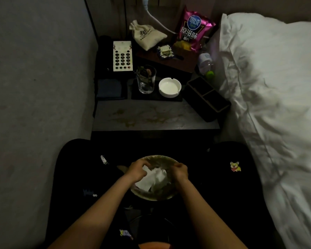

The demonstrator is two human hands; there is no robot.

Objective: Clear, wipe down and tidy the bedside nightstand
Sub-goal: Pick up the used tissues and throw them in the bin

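Observation:
Between my knees stands a round waste bin [155, 195] lined with a bag. Crumpled white tissues [153, 178] lie in it. My left hand [138, 169] pinches a corner of the tissue over the bin. On the bin's right side, my right hand [180, 170] curls its fingers at the tissue's edge. Ahead is the dark nightstand [151, 115], its front part stained with brownish smears. On it stand a glass [146, 79] with scraps inside, a white ashtray [169, 87], a phone keypad [122, 56], a cloth pouch [147, 34], a pink crisp bag [194, 29] and a small sachet [165, 52].
A black divided tray [207, 98] hangs over the nightstand's right edge. A plastic bottle [206, 64] lies against the white pillow [269, 72] of the bed on the right. A dark folded cloth [109, 88] lies at the left. A grey wall runs along the left.

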